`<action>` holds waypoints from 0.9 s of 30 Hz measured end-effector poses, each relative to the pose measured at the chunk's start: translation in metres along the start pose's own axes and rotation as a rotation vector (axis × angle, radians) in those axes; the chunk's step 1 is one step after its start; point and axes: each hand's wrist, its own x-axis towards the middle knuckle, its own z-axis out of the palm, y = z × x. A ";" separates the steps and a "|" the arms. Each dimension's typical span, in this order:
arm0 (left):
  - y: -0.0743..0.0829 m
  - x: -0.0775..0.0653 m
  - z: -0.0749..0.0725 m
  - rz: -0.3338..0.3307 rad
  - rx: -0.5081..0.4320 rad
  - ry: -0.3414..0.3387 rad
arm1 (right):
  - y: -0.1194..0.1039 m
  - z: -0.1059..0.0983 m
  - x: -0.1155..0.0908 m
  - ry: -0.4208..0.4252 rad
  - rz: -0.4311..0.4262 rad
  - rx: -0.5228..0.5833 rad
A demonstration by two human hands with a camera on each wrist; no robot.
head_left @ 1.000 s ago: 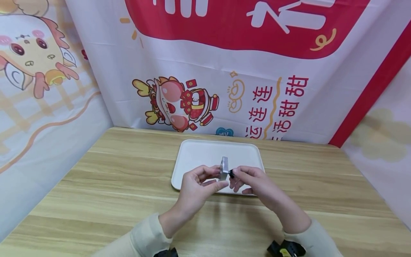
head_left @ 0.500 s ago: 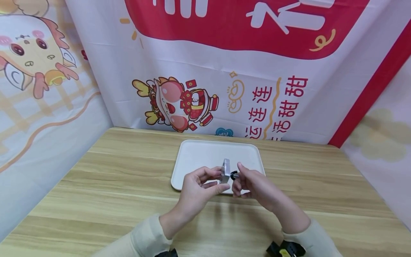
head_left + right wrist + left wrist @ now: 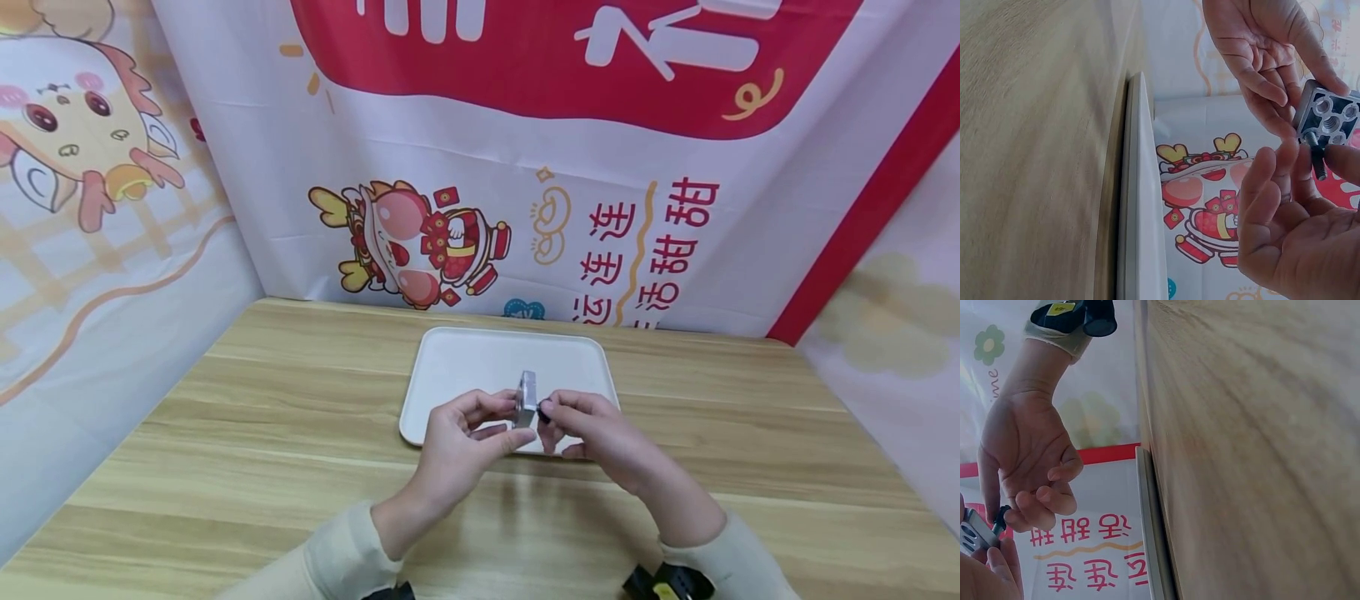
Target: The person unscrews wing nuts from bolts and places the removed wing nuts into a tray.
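Over the tray, my left hand [image 3: 468,433] grips a small silver metal block [image 3: 527,400] by its edges between thumb and fingers. In the right wrist view, the block's face [image 3: 1331,122] shows several round holes, with a threaded bolt [image 3: 1320,169] standing out near one corner. A black wing nut [image 3: 1317,152] sits on that bolt, partly hidden by fingertips. My right hand [image 3: 600,429] pinches the wing nut between thumb and index finger, its other fingers loosely curled below. From the left wrist view the dark nut [image 3: 1001,517] shows beside the block.
A white rectangular tray [image 3: 465,358] lies on the wooden table [image 3: 300,433] beneath the hands. Behind the table hangs a printed cloth [image 3: 450,142], with more cloth along both sides. Black wrist devices [image 3: 678,581] are worn at the sleeves.
Half a second ago the right thumb was lifted off and the bolt showed; now thumb and index finger pinch the wing nut again. The left hand and block have barely moved.
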 end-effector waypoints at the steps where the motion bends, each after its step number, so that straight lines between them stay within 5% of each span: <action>1: 0.000 0.000 0.000 -0.003 0.001 0.002 | 0.000 0.000 0.000 0.008 -0.006 -0.014; 7: 0.000 0.000 0.000 -0.013 -0.003 0.007 | -0.003 0.002 -0.003 0.050 -0.058 -0.096; 15: 0.001 0.000 0.001 -0.002 -0.006 0.021 | -0.004 0.000 -0.003 0.111 0.031 -0.047; 23: 0.001 0.000 0.000 -0.011 0.006 0.015 | 0.002 0.001 -0.002 -0.117 0.068 0.086; 27: 0.001 0.000 0.000 -0.012 0.004 0.010 | 0.004 0.001 -0.002 -0.164 0.068 0.173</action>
